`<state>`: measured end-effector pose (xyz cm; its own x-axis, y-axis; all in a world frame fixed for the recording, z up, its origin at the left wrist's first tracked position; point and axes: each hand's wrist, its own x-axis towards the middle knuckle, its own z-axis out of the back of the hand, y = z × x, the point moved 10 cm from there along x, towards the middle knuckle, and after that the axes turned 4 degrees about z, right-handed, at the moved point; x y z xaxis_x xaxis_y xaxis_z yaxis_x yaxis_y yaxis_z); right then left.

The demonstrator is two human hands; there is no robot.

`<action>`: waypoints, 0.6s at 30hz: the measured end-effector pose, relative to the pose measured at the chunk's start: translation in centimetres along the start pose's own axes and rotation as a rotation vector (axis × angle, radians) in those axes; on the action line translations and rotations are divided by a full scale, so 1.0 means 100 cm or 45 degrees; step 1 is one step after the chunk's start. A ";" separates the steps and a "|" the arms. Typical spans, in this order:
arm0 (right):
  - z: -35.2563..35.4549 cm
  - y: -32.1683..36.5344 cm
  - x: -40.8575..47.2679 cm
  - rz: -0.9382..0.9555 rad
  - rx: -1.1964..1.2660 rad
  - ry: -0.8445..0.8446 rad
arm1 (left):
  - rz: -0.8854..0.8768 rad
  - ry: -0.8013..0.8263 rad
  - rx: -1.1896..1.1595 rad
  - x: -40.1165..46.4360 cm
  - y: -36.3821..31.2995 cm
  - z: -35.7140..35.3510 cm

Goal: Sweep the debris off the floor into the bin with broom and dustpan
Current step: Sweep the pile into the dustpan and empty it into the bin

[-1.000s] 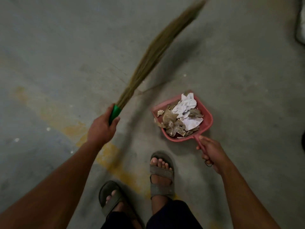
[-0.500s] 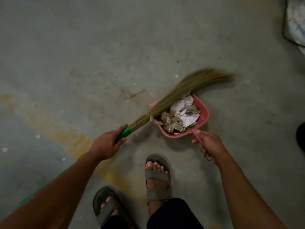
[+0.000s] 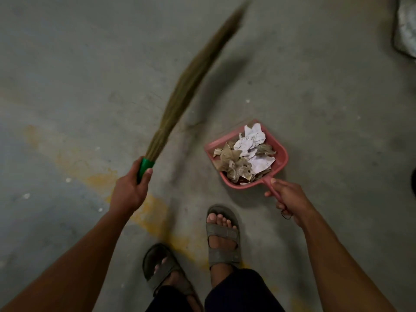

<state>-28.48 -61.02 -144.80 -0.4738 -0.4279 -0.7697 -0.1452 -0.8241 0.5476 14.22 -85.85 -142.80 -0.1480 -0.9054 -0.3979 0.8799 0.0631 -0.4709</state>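
My left hand [image 3: 131, 190] grips the green handle of a grass broom [image 3: 186, 84]. Its blurred bristles point up and to the right, away from the dustpan. My right hand [image 3: 290, 199] holds the handle of a pink dustpan [image 3: 282, 162], which sits low over the concrete floor in front of my feet. The pan is filled with debris [image 3: 245, 157]: crumpled white paper and brownish plastic scraps. No bin can be made out for certain in this view.
A worn yellow painted line [image 3: 148, 210] runs diagonally across the grey floor under my sandalled feet [image 3: 222, 235]. A pale whitish bag or sack [image 3: 407, 25] sits at the top right edge. Small white specks dot the floor.
Half a second ago the broom lay across the dustpan's mouth; it has since swung up and left, away from the pan. The dustpan has stayed in place with its load.
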 end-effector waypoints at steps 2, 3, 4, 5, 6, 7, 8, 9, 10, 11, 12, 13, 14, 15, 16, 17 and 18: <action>-0.002 -0.003 -0.003 -0.008 0.004 0.004 | 0.112 -0.022 0.057 0.003 0.017 0.005; -0.003 -0.004 -0.005 -0.012 0.000 -0.003 | 0.175 -0.021 0.091 0.004 0.026 0.006; -0.003 -0.004 -0.007 -0.013 -0.004 -0.012 | 0.236 -0.012 0.115 0.002 0.035 0.006; -0.003 -0.005 -0.009 -0.017 -0.002 -0.022 | 0.284 0.011 0.124 -0.001 0.042 0.003; -0.003 -0.006 -0.012 -0.021 -0.008 -0.026 | 0.292 0.046 0.136 -0.005 0.045 -0.003; -0.005 -0.005 -0.013 -0.023 -0.022 -0.026 | 0.283 0.083 0.164 -0.007 0.044 -0.009; -0.012 -0.010 -0.022 -0.027 -0.046 -0.033 | 0.266 0.131 0.198 -0.021 0.051 -0.012; -0.017 -0.013 -0.027 -0.029 -0.061 -0.044 | 0.234 0.161 0.217 -0.029 0.055 -0.016; -0.017 -0.013 -0.027 -0.031 -0.058 -0.046 | 0.191 0.188 0.221 -0.031 0.053 -0.025; -0.017 -0.013 -0.027 -0.040 -0.067 -0.048 | 0.157 0.216 0.222 -0.035 0.049 -0.033; -0.017 -0.014 -0.027 -0.053 -0.078 -0.051 | 0.133 0.240 0.222 -0.038 0.047 -0.038; -0.017 -0.013 -0.027 -0.063 -0.085 -0.061 | 0.114 0.271 0.228 -0.042 0.046 -0.043; -0.017 -0.012 -0.026 -0.063 -0.087 -0.070 | 0.094 0.307 0.227 -0.044 0.045 -0.049; -0.017 -0.011 -0.026 -0.059 -0.096 -0.074 | 0.077 0.347 0.231 -0.047 0.044 -0.055; -0.018 -0.013 -0.025 -0.054 -0.109 -0.074 | 0.058 0.384 0.237 -0.050 0.042 -0.061; -0.018 -0.015 -0.024 -0.045 -0.116 -0.076 | 0.020 0.425 0.249 -0.053 0.037 -0.066; -0.017 -0.016 -0.024 -0.037 -0.117 -0.075 | -0.030 0.470 0.260 -0.056 0.030 -0.071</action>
<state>-25.62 -59.29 -144.36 -0.5212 -0.3829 -0.7627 -0.0810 -0.8675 0.4908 14.47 -77.57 -147.57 -0.2885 -0.6921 -0.6617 0.9403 -0.0744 -0.3322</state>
